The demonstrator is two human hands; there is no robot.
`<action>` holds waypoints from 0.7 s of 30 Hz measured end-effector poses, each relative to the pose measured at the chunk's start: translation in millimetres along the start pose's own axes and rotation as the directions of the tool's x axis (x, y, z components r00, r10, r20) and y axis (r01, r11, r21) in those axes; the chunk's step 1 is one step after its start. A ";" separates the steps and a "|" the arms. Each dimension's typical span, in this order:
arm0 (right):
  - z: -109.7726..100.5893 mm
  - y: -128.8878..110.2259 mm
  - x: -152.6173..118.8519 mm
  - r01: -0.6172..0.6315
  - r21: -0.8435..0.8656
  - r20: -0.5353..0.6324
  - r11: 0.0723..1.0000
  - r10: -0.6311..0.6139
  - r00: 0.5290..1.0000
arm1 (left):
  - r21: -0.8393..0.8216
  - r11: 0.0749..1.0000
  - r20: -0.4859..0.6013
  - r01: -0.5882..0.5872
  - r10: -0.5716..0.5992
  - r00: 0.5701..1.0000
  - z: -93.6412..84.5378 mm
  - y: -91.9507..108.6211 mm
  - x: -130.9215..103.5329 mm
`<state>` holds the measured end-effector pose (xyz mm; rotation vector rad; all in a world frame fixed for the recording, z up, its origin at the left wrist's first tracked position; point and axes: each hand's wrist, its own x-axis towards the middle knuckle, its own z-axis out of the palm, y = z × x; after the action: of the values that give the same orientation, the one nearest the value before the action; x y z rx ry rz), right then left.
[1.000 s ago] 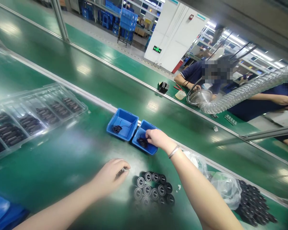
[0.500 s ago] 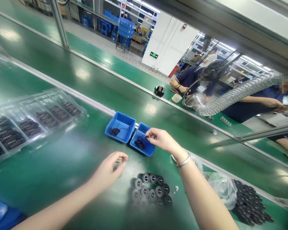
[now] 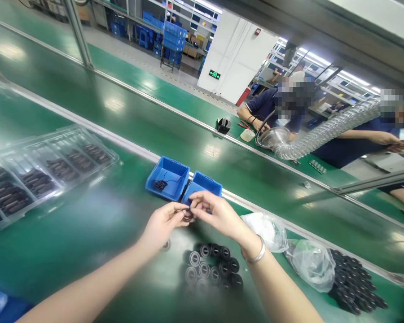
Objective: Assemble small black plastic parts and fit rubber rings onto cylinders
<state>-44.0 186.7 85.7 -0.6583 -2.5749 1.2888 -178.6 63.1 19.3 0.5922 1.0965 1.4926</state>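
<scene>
My left hand (image 3: 164, 223) is closed, pinching a small bunch of thin black rings (image 3: 187, 216) between thumb and fingertips. From the right, my right hand (image 3: 213, 211) meets it, its thumb and fingers closed on the same rings. Whether they are rubber or wire I cannot tell. Just behind the hands stand two blue bins. A dark tangle of thin loops (image 3: 160, 185) lies in the left bin (image 3: 170, 172); my right hand mostly covers the inside of the right bin (image 3: 207, 181). Nearer me, several round black parts (image 3: 204, 269) stand in a cluster on the green table.
A clear compartment tray (image 3: 54, 172) of dark cylindrical parts lies at left. On the right are clear plastic bags (image 3: 313, 267) and a heap of black parts (image 3: 353, 280). Past the metal rail (image 3: 148, 94), co-workers sit near a flexible duct (image 3: 330, 128).
My right hand has come out of the right blue bin with black rings, moving toward me and left. My left hand has moved slightly right and closed on them.
</scene>
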 end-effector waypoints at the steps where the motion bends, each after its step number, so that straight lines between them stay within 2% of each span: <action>1: -3.5 6.8 3.7 -0.011 -0.066 -0.067 0.998 0.007 0.998 | -0.008 1.000 -0.010 0.020 -0.021 1.000 -3.1 -0.8 0.3; 3: -10.6 20.0 13.2 -0.041 -0.249 -0.161 0.968 0.000 0.987 | -0.016 0.998 -0.022 0.053 -0.054 0.998 -8.9 -1.6 1.5; 4: -13.2 25.6 18.5 -0.041 -0.334 -0.149 0.942 -0.010 0.989 | -0.013 0.998 -0.026 0.064 -0.065 0.998 -11.3 -1.8 2.3; 8: -13.1 37.9 38.3 0.051 -0.543 0.118 0.838 0.016 0.993 | 0.013 0.997 -0.035 0.077 -0.076 0.996 -16.8 -0.9 5.5; 11: -7.6 39.4 49.4 0.045 -0.643 0.209 0.765 0.119 0.971 | 0.069 0.995 -0.042 0.076 -0.073 0.996 -18.9 0.2 7.1; 15: -7.1 41.2 58.8 0.040 -0.649 0.236 0.759 0.151 0.960 | 0.166 0.985 -0.036 0.049 -0.044 0.998 -22.5 -0.1 7.8; 21: -19.7 50.3 65.1 0.033 -0.552 0.216 0.833 0.104 0.971 | 0.288 0.957 -0.004 -0.024 0.026 1.000 -23.9 -2.0 6.0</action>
<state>-79.2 257.4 55.7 -0.6728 -3.1831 0.6340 -199.2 61.3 5.8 0.8047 1.3287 1.3658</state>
